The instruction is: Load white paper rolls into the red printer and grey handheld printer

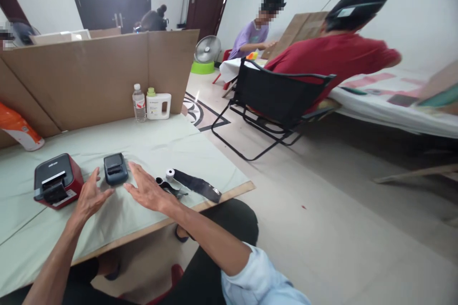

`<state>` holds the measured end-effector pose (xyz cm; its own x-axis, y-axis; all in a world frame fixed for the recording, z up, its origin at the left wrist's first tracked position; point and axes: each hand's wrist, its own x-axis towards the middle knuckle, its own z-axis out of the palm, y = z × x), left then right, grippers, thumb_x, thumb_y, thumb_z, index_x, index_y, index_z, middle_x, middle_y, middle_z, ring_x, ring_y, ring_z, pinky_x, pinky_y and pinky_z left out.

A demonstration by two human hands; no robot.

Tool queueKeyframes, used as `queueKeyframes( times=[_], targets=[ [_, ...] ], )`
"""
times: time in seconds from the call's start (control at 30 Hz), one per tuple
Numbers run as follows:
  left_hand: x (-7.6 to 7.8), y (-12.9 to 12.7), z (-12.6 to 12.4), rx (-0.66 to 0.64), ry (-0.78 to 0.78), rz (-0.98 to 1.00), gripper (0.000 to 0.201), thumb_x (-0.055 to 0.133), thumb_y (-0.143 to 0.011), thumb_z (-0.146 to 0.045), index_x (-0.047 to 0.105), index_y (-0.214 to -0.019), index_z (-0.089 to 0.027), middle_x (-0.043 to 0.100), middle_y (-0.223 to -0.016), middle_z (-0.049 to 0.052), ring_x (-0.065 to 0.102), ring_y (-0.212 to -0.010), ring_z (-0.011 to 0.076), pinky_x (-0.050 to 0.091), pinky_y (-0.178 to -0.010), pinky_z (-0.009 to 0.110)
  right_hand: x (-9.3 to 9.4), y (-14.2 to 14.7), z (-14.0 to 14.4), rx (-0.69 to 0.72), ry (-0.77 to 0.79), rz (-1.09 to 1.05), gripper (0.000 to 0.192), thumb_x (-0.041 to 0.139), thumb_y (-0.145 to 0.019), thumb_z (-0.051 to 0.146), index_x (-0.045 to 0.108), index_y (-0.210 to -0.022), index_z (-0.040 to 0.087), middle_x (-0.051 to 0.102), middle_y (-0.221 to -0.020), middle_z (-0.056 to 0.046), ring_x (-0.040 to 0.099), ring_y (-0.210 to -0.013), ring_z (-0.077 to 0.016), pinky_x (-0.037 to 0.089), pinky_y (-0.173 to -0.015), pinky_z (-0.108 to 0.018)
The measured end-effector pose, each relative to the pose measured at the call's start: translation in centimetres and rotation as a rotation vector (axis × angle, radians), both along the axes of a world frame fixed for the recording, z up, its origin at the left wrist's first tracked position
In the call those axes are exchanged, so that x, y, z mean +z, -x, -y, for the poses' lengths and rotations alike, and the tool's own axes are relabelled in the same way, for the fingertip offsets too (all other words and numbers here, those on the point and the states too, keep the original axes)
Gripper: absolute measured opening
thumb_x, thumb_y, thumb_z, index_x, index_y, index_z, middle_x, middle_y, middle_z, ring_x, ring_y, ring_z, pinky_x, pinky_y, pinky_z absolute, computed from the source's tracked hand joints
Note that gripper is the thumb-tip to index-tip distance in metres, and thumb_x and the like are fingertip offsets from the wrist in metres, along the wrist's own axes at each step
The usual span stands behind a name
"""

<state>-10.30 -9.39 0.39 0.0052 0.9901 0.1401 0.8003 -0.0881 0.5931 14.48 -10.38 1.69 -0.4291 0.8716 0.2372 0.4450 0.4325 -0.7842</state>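
A small dark portable label printer [116,169] stands on the pale green cloth between my two hands. My left hand [92,195] is open to its left, thumb and fingers spread, holding nothing. On the other side, my right hand [145,188] hovers near the printer's right edge, its fingers apart and nothing in it. Whether either hand touches the printer is hard to see. Left of my left hand sits a larger black and red printer [59,181]. Beyond my right wrist lie a small white paper roll [170,173], a dark strap [196,185] and a black curled piece [168,187].
A cardboard screen [100,76] borders the table's far side. Before it stand a water bottle [139,103], a white jug [158,106] and an orange bottle [21,127]. A black folding chair [279,95] holds a person in red; another person in purple sits beyond.
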Motion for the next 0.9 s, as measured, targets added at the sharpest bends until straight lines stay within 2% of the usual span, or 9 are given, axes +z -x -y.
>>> queueKeyframes(
  times=[0.07, 0.13, 0.27, 0.4, 0.53, 0.6, 0.67, 0.8, 0.9],
  targets=[
    [-0.6, -0.1, -0.6, -0.027, 0.006, 0.019, 0.099, 0.079, -0.07, -0.05, 0.042, -0.154, -0.013, 0.062, -0.146, 0.025, 0.07, -0.121, 0.0402, 0.061, -0.091, 0.05, -1.1, 1.8, -0.5, -0.023, 0.079, 0.073, 0.077, 0.054, -0.101, 0.036, 0.025, -0.165, 0.005, 0.03, -0.17, -0.028, 0.027, -0.161, -0.0364, 0.031, -0.129, -0.058],
    [-1.0, -0.5, -0.9, -0.065, -0.016, 0.019, 0.092, 0.078, -0.071, -0.048, 0.046, -0.15, -0.015, 0.066, -0.141, 0.021, 0.07, -0.12, 0.039, 0.06, -0.094, 0.049, -1.9, 3.1, -0.8, -0.06, 0.088, 0.129, 0.079, 0.054, -0.101, 0.034, 0.022, -0.166, 0.004, 0.028, -0.171, -0.028, 0.029, -0.16, -0.0373, 0.033, -0.127, -0.058],
    [-1.9, -0.8, -1.4, -0.105, -0.086, 0.004, 0.084, 0.077, -0.075, -0.044, 0.048, -0.148, -0.015, 0.069, -0.136, 0.019, 0.071, -0.117, 0.0383, 0.058, -0.1, 0.051, -2.1, 3.8, -0.3, -0.127, -0.076, 0.279, 0.075, 0.058, -0.099, 0.028, 0.027, -0.164, 0.005, 0.031, -0.17, -0.028, 0.038, -0.155, -0.0377, 0.035, -0.125, -0.058],
    [-3.2, -0.5, -1.4, -0.083, -0.146, -0.009, 0.089, 0.078, -0.076, -0.047, 0.046, -0.151, -0.014, 0.065, -0.143, 0.021, 0.066, -0.128, 0.0404, 0.053, -0.108, 0.055, -1.3, 1.5, 0.1, -0.182, -0.246, 0.509, 0.06, 0.065, -0.098, 0.029, 0.048, -0.152, 0.009, 0.046, -0.161, -0.026, 0.04, -0.151, -0.039, 0.03, -0.125, -0.06],
    [-3.6, -0.6, -1.2, -0.071, -0.165, -0.009, 0.088, 0.077, -0.077, -0.048, 0.045, -0.153, -0.014, 0.063, -0.147, 0.022, 0.062, -0.134, 0.0409, 0.051, -0.111, 0.056, -1.3, -1.4, -0.4, -0.113, -0.276, 0.734, 0.035, 0.068, -0.097, 0.033, 0.067, -0.126, 0.013, 0.068, -0.131, -0.021, 0.058, -0.129, -0.0371, 0.034, -0.119, -0.062],
    [-3.5, -0.8, -1.2, -0.058, -0.158, -0.018, 0.089, 0.076, -0.078, -0.048, 0.045, -0.153, -0.013, 0.062, -0.147, 0.023, 0.061, -0.135, 0.0418, 0.05, -0.112, 0.057, -1.8, -2.3, -0.7, -0.047, -0.267, 0.797, 0.029, 0.063, -0.1, 0.031, 0.068, -0.123, 0.014, 0.071, -0.119, -0.018, 0.064, -0.116, -0.0331, 0.038, -0.116, -0.06],
    [-3.4, -0.9, -1.2, -0.049, -0.157, -0.03, 0.089, 0.077, -0.077, -0.05, 0.045, -0.152, -0.013, 0.061, -0.147, 0.024, 0.06, -0.136, 0.0427, 0.049, -0.112, 0.057, -2.5, -3.2, -0.8, -0.016, -0.289, 0.819, 0.029, 0.057, -0.103, 0.027, 0.065, -0.128, 0.016, 0.071, -0.116, -0.014, 0.065, -0.112, -0.0303, 0.037, -0.117, -0.058],
    [-3.4, -0.9, -1.2, -0.06, -0.171, -0.043, 0.085, 0.076, -0.079, -0.049, 0.046, -0.151, -0.015, 0.063, -0.146, 0.022, 0.062, -0.134, 0.0417, 0.051, -0.111, 0.057, -2.9, -4.8, -0.7, -0.026, -0.336, 0.84, 0.032, 0.054, -0.105, 0.022, 0.061, -0.136, 0.017, 0.069, -0.125, -0.014, 0.063, -0.118, -0.0288, 0.033, -0.122, -0.056],
    [-3.5, -0.8, -1.3, -0.063, -0.167, -0.046, 0.085, 0.075, -0.079, -0.048, 0.047, -0.151, -0.015, 0.063, -0.145, 0.022, 0.062, -0.133, 0.0414, 0.05, -0.111, 0.056, -2.1, -5.6, -0.7, -0.026, -0.297, 0.847, 0.031, 0.061, -0.103, 0.026, 0.061, -0.133, 0.016, 0.069, -0.122, -0.015, 0.062, -0.118, -0.0298, 0.036, -0.119, -0.055]
  ],
)
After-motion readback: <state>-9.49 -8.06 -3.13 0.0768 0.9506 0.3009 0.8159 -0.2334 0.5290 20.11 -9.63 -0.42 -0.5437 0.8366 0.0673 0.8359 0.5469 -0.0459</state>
